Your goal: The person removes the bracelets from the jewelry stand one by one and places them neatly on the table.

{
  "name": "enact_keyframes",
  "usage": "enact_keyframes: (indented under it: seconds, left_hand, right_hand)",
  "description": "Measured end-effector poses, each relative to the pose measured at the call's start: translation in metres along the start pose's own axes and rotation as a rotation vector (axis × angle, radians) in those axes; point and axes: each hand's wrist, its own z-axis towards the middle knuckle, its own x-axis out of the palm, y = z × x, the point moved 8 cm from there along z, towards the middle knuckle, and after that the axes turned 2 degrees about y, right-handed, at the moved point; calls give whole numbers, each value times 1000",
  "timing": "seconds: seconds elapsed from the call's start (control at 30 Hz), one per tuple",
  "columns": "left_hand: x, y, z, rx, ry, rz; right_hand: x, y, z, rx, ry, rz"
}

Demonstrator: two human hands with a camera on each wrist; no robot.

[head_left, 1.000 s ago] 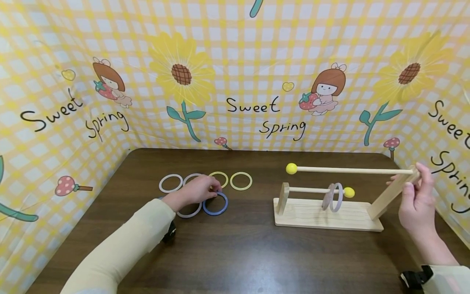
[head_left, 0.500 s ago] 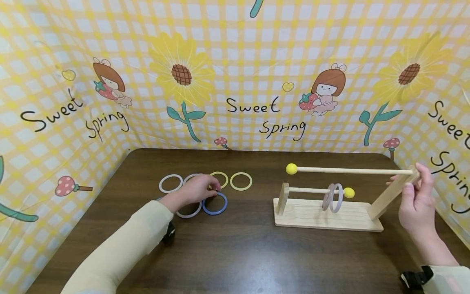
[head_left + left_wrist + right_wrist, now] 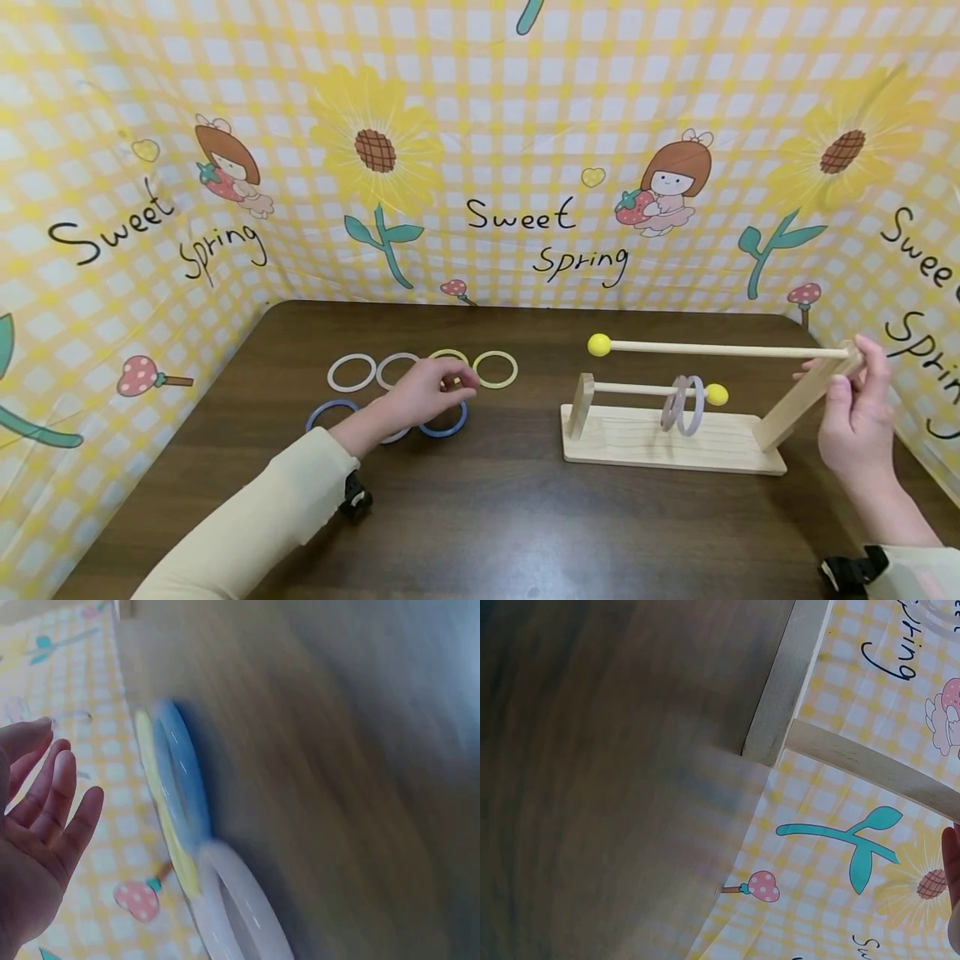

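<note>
My left hand point(image 3: 423, 392) hovers above the flat rings at the left of the table, its fingers loosely bent around nothing. Nearest below it lies a blue ring point(image 3: 444, 435), partly covered by the hand. The left wrist view shows that hand point(image 3: 45, 840) apart from the blue ring point(image 3: 201, 802). At the right, my right hand point(image 3: 857, 425) grips the top of the slanted post of a wooden ring stand point(image 3: 637, 450). Two pale purple rings point(image 3: 701, 408) hang on the stand's lower rod, near its yellow ball end. The upper rod point(image 3: 720, 350) carries no ring.
Around my left hand lie a white ring point(image 3: 352, 391), a yellow ring point(image 3: 495, 387), another blue ring point(image 3: 332, 403) and several partly hidden rings. A checked cloth point(image 3: 525, 125) rises behind and beside the dark table point(image 3: 495, 517).
My left hand has lifted off the blue ring and shifted slightly right, leaving the ring on the table. My right hand keeps its grip on the post.
</note>
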Motion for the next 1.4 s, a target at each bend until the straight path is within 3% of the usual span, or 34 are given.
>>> enact_keyframes:
  seconds: [0.23,0.47,0.7,0.87,1.13,1.4]
  left_hand:
    - [15,-34,1,11,-7,-121]
    - [35,-62,4,45,27,-209]
    - [50,-78,13,48,61,-224]
    - [60,-87,18,54,79,-262]
    - [80,-116,28,146,84,-379]
    - [106,-143,46,150,97,-470]
  right_hand:
    - [-1,-1,-1,1,-5,0]
    - [-3,0,1,-24,13,47]
    - [-3,2,4,-56,90,118]
    - [-3,5,6,-50,125,81]
    - [-5,5,8,-43,114,94]
    - [-5,5,6,-35,102,160]
